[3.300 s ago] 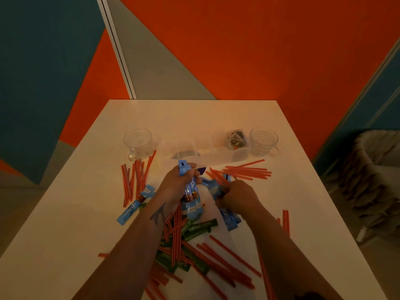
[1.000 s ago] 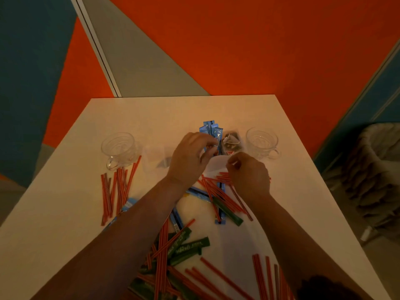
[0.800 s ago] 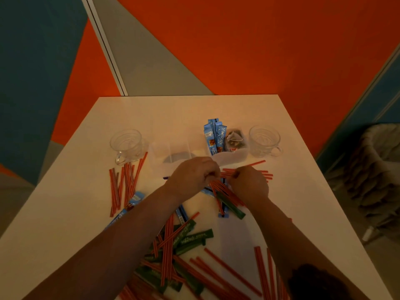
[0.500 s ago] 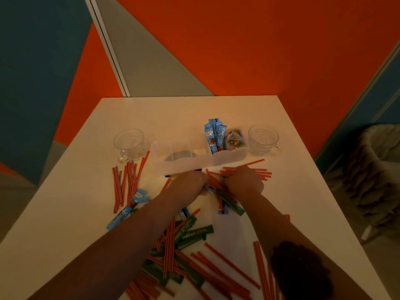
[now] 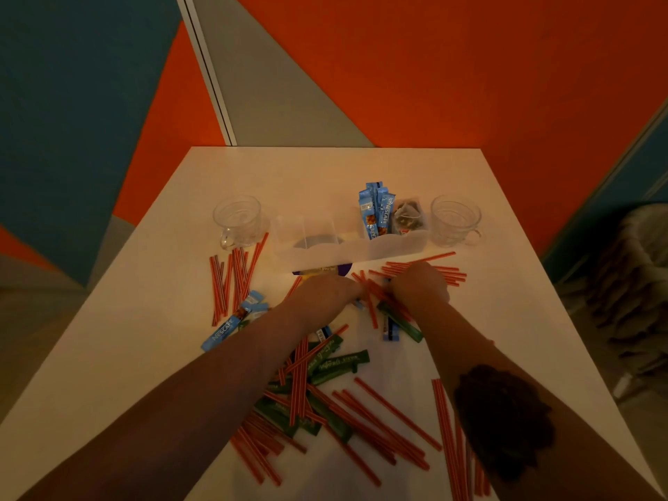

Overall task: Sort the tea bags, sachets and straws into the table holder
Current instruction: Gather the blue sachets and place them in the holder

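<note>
Three blue sachets now stand in the table holder, centre frame, placed a second ago, so one batch is sorted. Both hands have dropped to the pile below it. The left hand and right hand curl over red straws; what they pinch, I cannot tell.

Your one head camera looks forward and steeply down, close over the white table.
</note>
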Demonstrator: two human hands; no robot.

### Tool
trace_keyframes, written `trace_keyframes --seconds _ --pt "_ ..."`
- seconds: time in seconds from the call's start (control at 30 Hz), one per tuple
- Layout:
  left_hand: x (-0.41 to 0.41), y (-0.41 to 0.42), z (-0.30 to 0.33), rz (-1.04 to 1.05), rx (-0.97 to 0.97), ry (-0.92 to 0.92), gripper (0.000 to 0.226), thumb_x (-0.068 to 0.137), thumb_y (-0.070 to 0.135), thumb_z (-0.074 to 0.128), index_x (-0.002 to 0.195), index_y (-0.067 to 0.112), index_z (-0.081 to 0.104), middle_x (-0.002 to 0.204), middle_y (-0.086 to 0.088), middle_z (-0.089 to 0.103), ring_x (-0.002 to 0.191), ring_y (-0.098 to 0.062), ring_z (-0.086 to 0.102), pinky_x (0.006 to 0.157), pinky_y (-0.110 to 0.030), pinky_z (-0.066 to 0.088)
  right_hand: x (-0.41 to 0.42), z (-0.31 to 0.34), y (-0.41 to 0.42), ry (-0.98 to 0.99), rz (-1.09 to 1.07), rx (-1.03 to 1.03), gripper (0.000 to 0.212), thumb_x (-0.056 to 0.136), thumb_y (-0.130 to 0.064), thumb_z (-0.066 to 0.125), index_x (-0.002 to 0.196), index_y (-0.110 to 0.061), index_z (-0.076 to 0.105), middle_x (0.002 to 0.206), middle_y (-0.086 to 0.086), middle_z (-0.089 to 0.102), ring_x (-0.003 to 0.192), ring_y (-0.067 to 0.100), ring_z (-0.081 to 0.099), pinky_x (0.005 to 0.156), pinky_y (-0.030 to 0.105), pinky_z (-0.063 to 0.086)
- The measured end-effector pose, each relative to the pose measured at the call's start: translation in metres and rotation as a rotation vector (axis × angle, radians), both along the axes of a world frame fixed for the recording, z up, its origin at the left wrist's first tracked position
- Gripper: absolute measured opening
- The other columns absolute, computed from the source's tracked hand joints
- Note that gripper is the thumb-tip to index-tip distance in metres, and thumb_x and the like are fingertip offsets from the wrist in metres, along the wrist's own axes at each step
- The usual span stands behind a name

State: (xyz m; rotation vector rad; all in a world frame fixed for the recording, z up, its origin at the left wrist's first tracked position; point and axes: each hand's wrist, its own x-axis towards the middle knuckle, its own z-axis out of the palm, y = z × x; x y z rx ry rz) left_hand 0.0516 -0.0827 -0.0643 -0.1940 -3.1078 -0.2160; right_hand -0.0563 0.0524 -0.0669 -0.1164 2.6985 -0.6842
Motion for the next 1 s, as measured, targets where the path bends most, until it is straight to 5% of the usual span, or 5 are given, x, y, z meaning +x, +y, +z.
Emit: trace_keyframes --seconds 0.23,0.5,0.7,0.93,1.0 --pt "0.010 -0.003 0.011 -0.099 -0.013 0.028 0.034 0.089 0.007 0.047 0.120 0.016 0.057 0.106 -0.008 0.065 0.096 -0.029 0.059 0.079 -0.042 0.050 0.001 0.003 -0.001 -0.043 0.022 0.024 0.026 0.084 -0.029 0.066 0.101 -0.013 0.055 0.090 0.004 0.053 0.082 0.018 0.049 0.076 0.031 0.040" --pt "0.012 -0.003 0.040 -0.178 -0.281 -0.003 0.046 0.085 -0.003 0.045 0.121 0.024 0.054 0.121 0.001 0.055 0.106 -0.023 0.054 0.093 -0.033 0.024 0.009 0.006 -0.002 0.028 -0.006 0.036 0.034 0.082 -0.027 0.066 0.109 -0.009 0.057 0.110 0.009 0.061 0.096 0.023 0.057 0.084 0.034 0.046" --pt "0.020 -0.016 0.043 -0.049 -0.140 -0.027 0.034 0.094 0.009 0.044 0.118 0.032 0.054 0.116 0.009 0.061 0.106 -0.016 0.055 0.088 -0.032 0.030 0.015 0.009 -0.006 0.029 0.020 0.080 0.037 0.085 -0.024 0.064 0.115 -0.006 0.054 0.116 0.012 0.058 0.107 0.026 0.056 0.092 0.035 0.045" --pt "0.034 -0.030 0.055 0.128 0.171 -0.097 0.036 0.094 0.011 0.048 0.130 0.019 0.052 0.129 -0.004 0.058 0.113 -0.023 0.055 0.094 -0.032 0.043 0.016 0.019 -0.004 -0.027 0.101 0.134 0.034 0.087 -0.027 0.063 0.113 -0.008 0.051 0.107 0.011 0.056 0.101 0.025 0.054 0.087 0.032 0.044" --pt "0.039 -0.036 0.059 0.198 0.281 -0.100 0.035 0.096 0.009 0.044 0.131 0.012 0.048 0.127 -0.010 0.055 0.106 -0.021 0.052 0.082 -0.025 0.038 0.016 0.019 -0.003 -0.048 0.138 0.111 0.027 0.085 -0.025 0.064 0.104 -0.009 0.055 0.099 0.009 0.058 0.094 0.023 0.057 0.088 0.030 0.047"
